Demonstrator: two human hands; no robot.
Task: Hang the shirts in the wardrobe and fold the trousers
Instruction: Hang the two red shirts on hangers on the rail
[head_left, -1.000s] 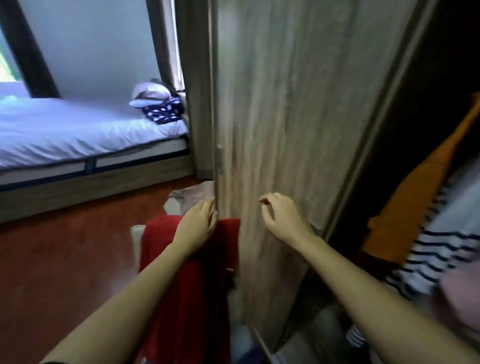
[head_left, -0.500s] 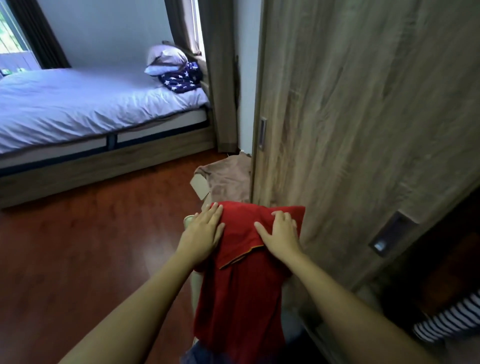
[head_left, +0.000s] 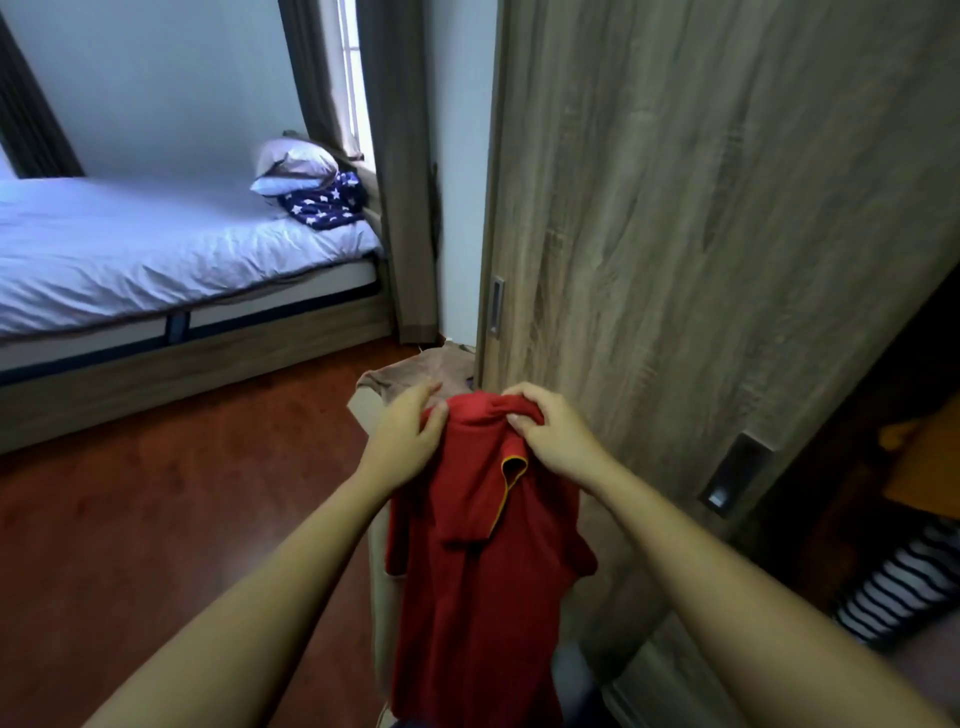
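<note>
Red shirt (head_left: 483, 571) in left hand (head_left: 402, 441) and right hand (head_left: 556, 436), before wardrobe door (head_left: 701, 260).

Both bare forearms are extended forward from the lower corners of the view and are angled inward toward the middle. The left hand (head_left: 408, 434) is held back-up, its fingers bent at the top edge of the red shirt (head_left: 483, 571). The cloth seems to be pinched between thumb and forefinger, though that grip is partly hidden. The right hand (head_left: 553, 436) is held at the same height, just beside the left, its fingers curled tightly round a bunched fold of the shirt. Both wrists are held fairly straight.
</note>
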